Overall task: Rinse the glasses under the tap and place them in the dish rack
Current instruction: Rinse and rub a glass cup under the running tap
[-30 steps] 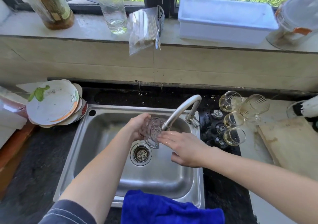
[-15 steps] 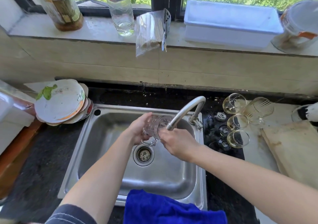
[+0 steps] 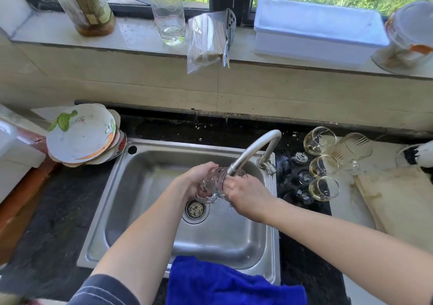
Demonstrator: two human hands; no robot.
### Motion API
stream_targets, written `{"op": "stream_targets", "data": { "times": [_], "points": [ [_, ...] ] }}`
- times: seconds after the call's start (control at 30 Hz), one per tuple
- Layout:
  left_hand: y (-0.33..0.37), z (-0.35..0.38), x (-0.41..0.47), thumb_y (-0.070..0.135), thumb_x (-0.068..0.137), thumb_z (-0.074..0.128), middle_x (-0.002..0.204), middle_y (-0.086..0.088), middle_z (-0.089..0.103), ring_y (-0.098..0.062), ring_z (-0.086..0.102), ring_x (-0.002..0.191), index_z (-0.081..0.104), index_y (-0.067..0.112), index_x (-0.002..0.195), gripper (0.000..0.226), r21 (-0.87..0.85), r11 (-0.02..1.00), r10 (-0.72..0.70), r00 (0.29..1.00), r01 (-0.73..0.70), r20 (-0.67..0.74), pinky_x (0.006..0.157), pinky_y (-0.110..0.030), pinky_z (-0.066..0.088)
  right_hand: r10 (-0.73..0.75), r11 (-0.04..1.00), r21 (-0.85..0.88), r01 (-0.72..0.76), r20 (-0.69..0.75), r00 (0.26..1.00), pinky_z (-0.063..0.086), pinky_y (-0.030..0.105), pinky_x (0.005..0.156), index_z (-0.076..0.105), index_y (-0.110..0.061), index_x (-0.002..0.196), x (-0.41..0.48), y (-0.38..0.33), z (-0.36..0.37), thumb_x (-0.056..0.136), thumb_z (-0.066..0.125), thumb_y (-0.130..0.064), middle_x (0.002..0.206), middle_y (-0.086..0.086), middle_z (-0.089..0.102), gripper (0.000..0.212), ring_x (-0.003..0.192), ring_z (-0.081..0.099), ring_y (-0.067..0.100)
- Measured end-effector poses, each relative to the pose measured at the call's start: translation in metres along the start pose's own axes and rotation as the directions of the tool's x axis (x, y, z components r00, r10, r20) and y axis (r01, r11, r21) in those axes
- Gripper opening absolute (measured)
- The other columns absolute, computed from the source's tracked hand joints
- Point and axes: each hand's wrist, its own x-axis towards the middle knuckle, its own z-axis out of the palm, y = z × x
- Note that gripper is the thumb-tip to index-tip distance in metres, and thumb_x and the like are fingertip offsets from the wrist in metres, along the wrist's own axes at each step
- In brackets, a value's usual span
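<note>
A clear patterned glass (image 3: 212, 185) lies on its side under the spout of the steel tap (image 3: 254, 150), over the sink (image 3: 145, 187). My left hand (image 3: 195, 179) grips the glass from the left, fingers curled round its base. My right hand (image 3: 243, 194) holds its mouth end, with fingers reaching into or round the rim. Three stemmed glasses (image 3: 324, 188) and a ribbed tumbler (image 3: 351, 148) lie on the counter to the right of the tap.
Stacked dirty plates (image 3: 82, 135) sit left of the sink. A blue cloth (image 3: 232, 283) drapes over the sink's front edge. A wooden board (image 3: 398, 199) lies at far right. Bottles (image 3: 167, 9), a bag of sticks (image 3: 206, 39) and a white box (image 3: 316, 30) stand on the sill.
My right hand has moved from just below the glass up onto its mouth end. The glass has stayed under the spout in my left hand.
</note>
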Motion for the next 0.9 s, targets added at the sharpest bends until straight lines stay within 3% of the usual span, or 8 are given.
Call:
{"op": "stream_targets", "data": {
  "times": [0.13,0.23,0.3,0.37,0.47,0.63,0.77,0.9],
  "points": [
    [0.004,-0.012,-0.008,0.038,0.095,0.044,0.041,0.007,0.049,-0.006,0.041,0.027,0.049,0.019,0.064,0.037,0.042,0.999,-0.004,1.000,0.003,0.020,0.034,-0.008,0.029,-0.113,0.993,-0.037,0.110,-0.084,0.990,0.050,0.028,0.063,0.068,-0.014,0.115,-0.008,0.011,0.006,0.083,0.047,-0.011,0.122,0.003,0.067,0.038,0.116,0.061,0.021],
    [0.004,-0.011,-0.014,0.042,0.097,0.044,0.057,0.001,0.061,-0.009,0.052,0.036,0.059,0.012,0.080,0.037,0.007,1.000,-0.026,0.995,0.026,0.099,0.039,-0.013,0.038,-0.080,0.997,-0.025,0.078,-0.092,0.993,0.053,0.032,0.064,0.071,-0.012,0.097,0.002,0.005,-0.003,0.084,0.056,-0.014,0.102,0.002,0.071,0.020,0.097,0.067,0.024],
    [-0.001,-0.017,-0.012,0.044,0.096,0.041,0.085,-0.006,0.067,-0.018,0.062,0.056,0.060,0.014,0.107,0.037,-0.077,0.997,0.006,0.993,0.004,0.120,0.054,-0.024,0.043,0.025,0.997,0.078,-0.020,-0.062,0.998,0.053,0.034,0.067,0.066,-0.012,0.109,0.008,-0.001,-0.015,0.086,0.067,-0.020,0.097,0.003,0.070,0.024,0.088,0.066,0.025],
    [-0.011,-0.029,-0.009,0.029,0.094,0.032,0.102,-0.013,0.066,-0.028,0.064,0.080,0.060,0.018,0.116,0.038,-0.212,0.974,0.103,0.988,-0.076,0.119,0.068,-0.034,0.044,0.176,0.977,0.120,-0.177,0.019,0.984,0.049,0.036,0.075,0.061,-0.017,0.123,0.006,0.000,-0.020,0.098,0.052,-0.037,0.100,0.006,0.068,0.033,0.094,0.063,0.025],
    [-0.030,-0.027,-0.010,0.017,0.089,0.039,0.115,-0.012,0.063,-0.032,0.059,0.102,0.061,0.023,0.120,0.039,-0.356,0.924,0.195,0.973,-0.139,0.125,0.084,-0.039,0.048,0.352,0.914,0.195,-0.357,0.062,0.934,0.050,0.039,0.074,0.069,-0.013,0.102,0.006,0.002,-0.019,0.099,0.042,-0.048,0.093,0.006,0.068,0.044,0.090,0.064,0.026],
    [-0.025,0.009,-0.005,0.012,0.095,0.046,0.099,-0.017,0.065,-0.028,0.063,0.081,0.061,0.010,0.095,0.015,-0.446,0.873,0.188,0.980,-0.198,-0.067,0.073,-0.040,0.052,0.364,0.891,0.259,-0.374,0.086,0.927,0.050,0.040,0.074,0.066,-0.016,0.097,0.018,-0.016,-0.012,0.098,0.045,-0.042,0.097,0.006,0.069,0.034,0.092,0.064,0.028],
    [-0.021,-0.005,0.004,0.009,0.098,0.043,0.113,-0.028,0.062,-0.044,0.060,0.108,0.054,0.013,0.092,0.013,-0.549,0.816,0.081,0.976,-0.181,-0.201,0.096,-0.066,0.042,0.139,0.954,0.270,-0.130,-0.014,0.990,0.052,0.036,0.079,0.067,-0.017,0.110,-0.001,-0.017,-0.010,0.092,0.053,-0.024,0.109,0.000,0.068,0.023,0.105,0.062,0.022],
    [-0.012,0.003,0.001,0.006,0.098,0.046,0.070,-0.010,0.069,-0.033,0.062,0.083,0.053,0.005,0.089,0.011,-0.406,0.902,0.079,0.981,-0.147,-0.178,0.077,-0.051,0.051,0.075,0.993,0.096,-0.074,-0.002,0.997,0.055,0.037,0.062,0.072,-0.011,0.095,0.011,-0.011,0.005,0.073,0.068,-0.011,0.098,0.004,0.071,0.022,0.096,0.066,0.027]
  ]
}}
